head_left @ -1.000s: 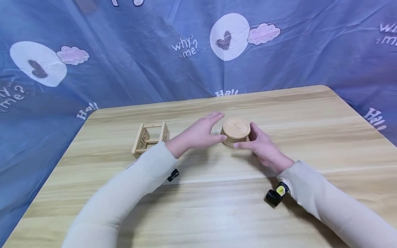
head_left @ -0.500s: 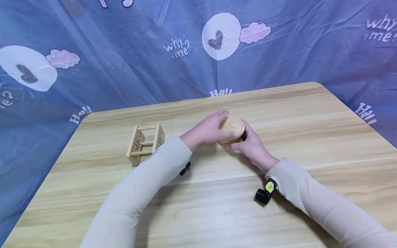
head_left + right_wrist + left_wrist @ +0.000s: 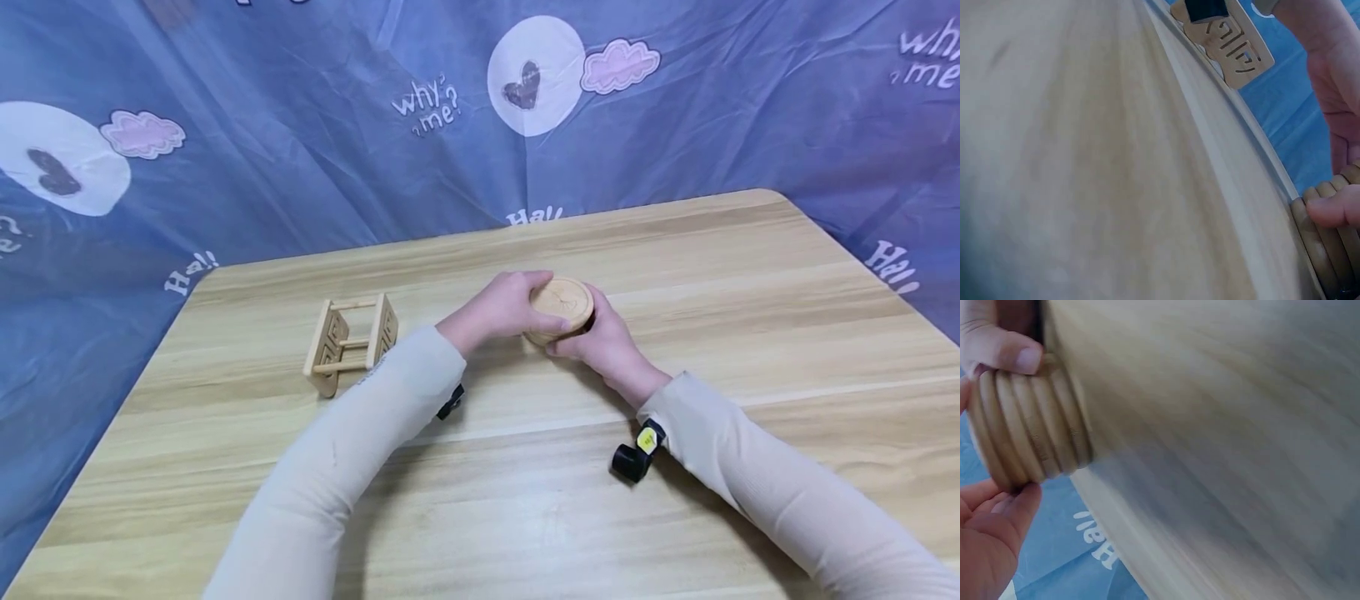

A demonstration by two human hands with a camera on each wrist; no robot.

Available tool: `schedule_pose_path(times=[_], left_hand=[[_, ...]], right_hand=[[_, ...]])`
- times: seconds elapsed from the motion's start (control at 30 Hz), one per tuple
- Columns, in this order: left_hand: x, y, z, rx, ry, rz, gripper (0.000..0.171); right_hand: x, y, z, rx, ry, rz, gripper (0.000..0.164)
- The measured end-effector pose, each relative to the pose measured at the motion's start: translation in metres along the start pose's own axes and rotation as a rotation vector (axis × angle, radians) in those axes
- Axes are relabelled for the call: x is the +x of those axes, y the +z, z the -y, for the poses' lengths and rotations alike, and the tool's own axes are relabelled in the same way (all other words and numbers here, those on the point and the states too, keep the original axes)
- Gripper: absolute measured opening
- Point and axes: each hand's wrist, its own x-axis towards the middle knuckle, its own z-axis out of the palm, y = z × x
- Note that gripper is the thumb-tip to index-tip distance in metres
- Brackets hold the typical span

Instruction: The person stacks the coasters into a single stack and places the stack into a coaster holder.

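A stack of round wooden coasters [image 3: 564, 302] stands near the middle of the table, with a line drawing faintly visible on the top one. From the left, my left hand [image 3: 501, 310] grips its upper part, thumb in front and fingers behind. My right hand [image 3: 617, 346] holds the right side lower down. In the left wrist view, several stacked rims of the coasters [image 3: 1035, 428] show between both thumbs. Left of my hands sits a small wooden rack [image 3: 324, 346] with cut-out side panels joined by rods. My left sleeve hides part of its front.
The wood-grain table [image 3: 525, 517] spreads around both arms. Behind it hangs a blue printed cloth [image 3: 315, 167]. Each wrist carries a black camera, such as the right wrist camera [image 3: 632, 462].
My left hand has moved right and closed its fingers around the stack. The right hand keeps its hold. The rack has stayed put, while the head view has shifted slightly.
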Motion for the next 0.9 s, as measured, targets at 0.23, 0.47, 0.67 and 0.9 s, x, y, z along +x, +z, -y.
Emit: schedule_pose_path(times=[0.23,0.47,0.67,0.9], left_hand=[[0.002,0.0,0.002,0.021,0.03,-0.008,0.086],[0.002,0.0,0.004,0.01,0.021,-0.012,0.086],[0.004,0.001,0.004,0.027,0.02,-0.013,0.085],[0.005,0.003,0.004,0.038,0.015,-0.02,0.086]], right_hand=[[0.009,-0.007,0.004,-0.092,0.013,0.057,0.103],[0.016,-0.007,0.003,-0.146,-0.011,0.089,0.104],[0.021,-0.011,0.001,-0.199,-0.033,0.082,0.103],[0.022,-0.015,0.001,-0.24,-0.064,0.124,0.101]])
